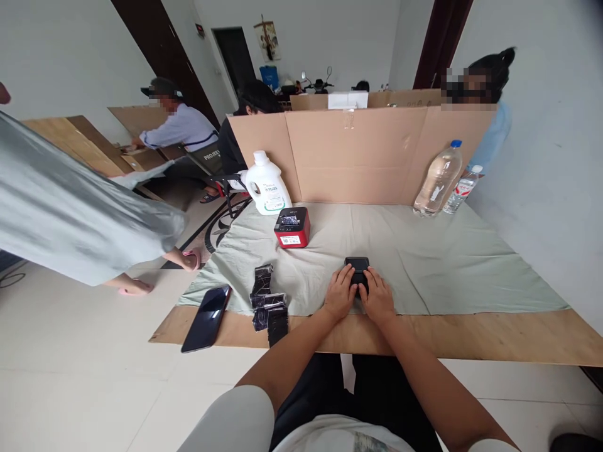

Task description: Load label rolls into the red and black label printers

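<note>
Both hands meet on a small black box (357, 262) on the cloth near the front edge of the table. My left hand (339, 294) grips its left side, fingers curled over the top. From the right, my right hand (379, 295) holds the same box, its thumb close to the left thumb. The hands cover much of the box, so what it is cannot be made out. To the left lie several rolls of black plastic film (269, 301). Farther back stands a red box with a black top (292, 228).
A dark smartphone (206, 319) lies at the table's left front corner. Behind stand a white jug (267, 185), a large plastic bottle (439, 181) and a smaller water bottle (462, 190), before an upright cardboard panel (353, 157). A person in a grey garment (85, 207) is at left; others sit beyond.
</note>
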{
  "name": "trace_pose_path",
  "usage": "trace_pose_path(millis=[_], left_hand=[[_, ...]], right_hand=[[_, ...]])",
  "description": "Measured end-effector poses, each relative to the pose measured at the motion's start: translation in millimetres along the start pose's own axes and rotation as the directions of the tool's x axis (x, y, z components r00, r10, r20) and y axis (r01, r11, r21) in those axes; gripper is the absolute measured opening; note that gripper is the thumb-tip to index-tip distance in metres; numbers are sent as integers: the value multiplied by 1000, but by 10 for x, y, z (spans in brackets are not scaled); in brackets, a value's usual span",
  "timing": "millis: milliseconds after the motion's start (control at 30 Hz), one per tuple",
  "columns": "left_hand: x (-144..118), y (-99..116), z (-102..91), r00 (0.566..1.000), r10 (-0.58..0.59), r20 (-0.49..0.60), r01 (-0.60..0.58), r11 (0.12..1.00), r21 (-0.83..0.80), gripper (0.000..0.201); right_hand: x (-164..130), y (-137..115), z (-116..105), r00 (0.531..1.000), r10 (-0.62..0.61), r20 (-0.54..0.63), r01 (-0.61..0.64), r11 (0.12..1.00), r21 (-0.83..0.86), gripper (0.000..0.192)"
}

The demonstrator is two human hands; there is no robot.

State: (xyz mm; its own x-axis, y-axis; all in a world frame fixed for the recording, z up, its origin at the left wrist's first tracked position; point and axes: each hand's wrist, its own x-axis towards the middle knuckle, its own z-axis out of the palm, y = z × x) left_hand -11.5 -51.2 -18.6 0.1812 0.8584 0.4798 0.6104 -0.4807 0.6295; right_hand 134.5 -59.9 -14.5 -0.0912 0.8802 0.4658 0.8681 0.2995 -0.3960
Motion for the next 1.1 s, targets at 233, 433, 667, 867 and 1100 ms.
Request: trace_pose_path(millis=[233,433,667,867,1100], left_hand=[[6,-299,50,886,-420,-195,294,836,-464,43],[-19,-222,34,944,-321,-82,301,934,-191,41],[-74,67,-68,834,-57,548,-130,946,296,60],[-6,103,-154,790,-109,604,-117,939,323,61],[-38,132,-151,820,-107,562,16,986,165,60]], right_hand=[[40,-301,52,964,262,41,-258,963,-77,83],[266,-314,56,962,256,91,-235,952,-198,88],[1283,924,-238,861,499,-101,-508,823,-255,82],[1693,1840,-410,659,737,-153,-747,616,-252,88],[1605,2008,-398,741,652,-162,-669,696,-260,86]])
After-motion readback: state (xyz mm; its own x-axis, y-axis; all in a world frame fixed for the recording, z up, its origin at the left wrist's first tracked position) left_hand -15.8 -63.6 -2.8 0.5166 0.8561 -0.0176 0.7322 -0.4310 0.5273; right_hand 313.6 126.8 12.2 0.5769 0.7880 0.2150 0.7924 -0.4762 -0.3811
